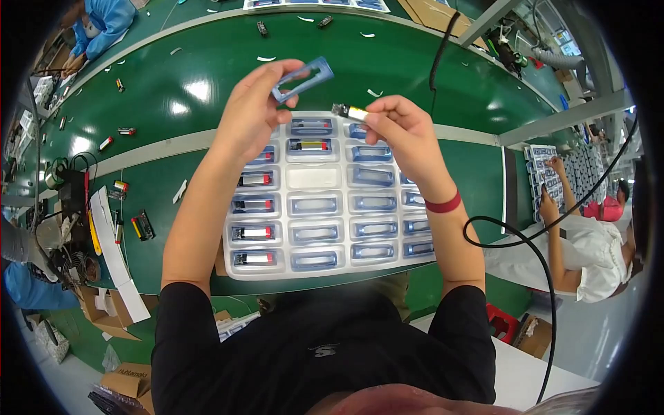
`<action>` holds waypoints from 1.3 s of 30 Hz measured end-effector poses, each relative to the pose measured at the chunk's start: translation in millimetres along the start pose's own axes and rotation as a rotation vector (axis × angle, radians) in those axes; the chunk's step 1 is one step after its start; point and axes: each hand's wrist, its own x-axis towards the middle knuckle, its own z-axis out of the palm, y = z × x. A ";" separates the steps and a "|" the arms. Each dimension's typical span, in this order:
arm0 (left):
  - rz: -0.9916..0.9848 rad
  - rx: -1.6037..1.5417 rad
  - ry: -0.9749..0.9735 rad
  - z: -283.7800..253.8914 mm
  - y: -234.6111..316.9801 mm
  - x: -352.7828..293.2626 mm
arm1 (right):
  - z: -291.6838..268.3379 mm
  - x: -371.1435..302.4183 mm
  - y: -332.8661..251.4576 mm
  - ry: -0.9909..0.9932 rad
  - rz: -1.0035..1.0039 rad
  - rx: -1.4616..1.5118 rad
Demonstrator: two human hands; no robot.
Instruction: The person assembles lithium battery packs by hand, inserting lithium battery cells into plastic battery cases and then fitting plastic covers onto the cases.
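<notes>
My left hand (250, 111) grips a translucent blue plastic housing frame (324, 68), tilted above the tray's far edge. Pinched between thumb and fingers of my right hand (407, 133) is a small battery with a circuit board (351, 111), its board end pointing left toward the frame. The two parts are apart. Below them lies a white compartment tray (318, 274). Several compartments hold blue housings (373, 176); those in the left column, such as this battery-fitted housing (253, 259), contain batteries and boards. One compartment (315, 177) in the second column has no housing.
Loose battery boards (142, 226) and a yellow-handled tool (94, 234) lie at left. More boards (262, 28) sit on the green bench beyond a pale ledge (470, 133). A black cable (532, 242) loops at right. Co-workers sit at far left and right.
</notes>
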 end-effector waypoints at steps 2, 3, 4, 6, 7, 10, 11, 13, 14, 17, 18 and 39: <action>-0.087 -0.023 -0.159 8.0 -2.1 -4.6 | 0.5 -11.8 -9.0 -0.018 0.009 0.125; -0.081 -0.011 -0.169 12.4 -1.8 -2.9 | 2.9 -11.9 -13.4 -0.011 -0.006 0.128; -0.104 -0.020 -0.187 17.2 -1.9 -1.9 | 6.0 -11.3 -17.8 -0.011 0.015 0.187; -0.128 -0.047 -0.260 18.5 -3.6 -2.9 | 10.6 -12.4 -21.9 -0.008 0.030 0.248; -0.128 -0.042 -0.264 19.1 -6.5 -4.2 | 12.4 -14.2 -23.0 0.000 0.008 0.244; 0.060 0.219 -0.410 22.2 -10.4 -8.6 | 11.2 -16.2 -24.4 0.023 -0.005 0.239; 0.058 0.224 -0.412 24.5 -12.2 -10.0 | 10.3 -16.0 -24.4 0.035 0.008 0.234; 0.353 0.382 -0.407 28.2 -16.7 -11.7 | 9.4 -15.6 -22.7 0.037 0.002 0.237; 0.352 0.384 -0.408 29.2 -16.5 -11.9 | 9.1 -15.1 -22.0 0.037 -0.001 0.237; 0.437 0.503 -0.398 29.6 -15.2 -13.7 | 7.4 -13.9 -21.8 0.060 0.011 0.222; 0.445 0.573 -0.387 29.9 -14.1 -14.6 | 6.7 -13.8 -20.0 0.060 0.011 0.222; 0.599 0.792 -0.270 39.0 -19.7 -20.6 | 13.5 -22.5 -9.0 0.116 -0.067 0.073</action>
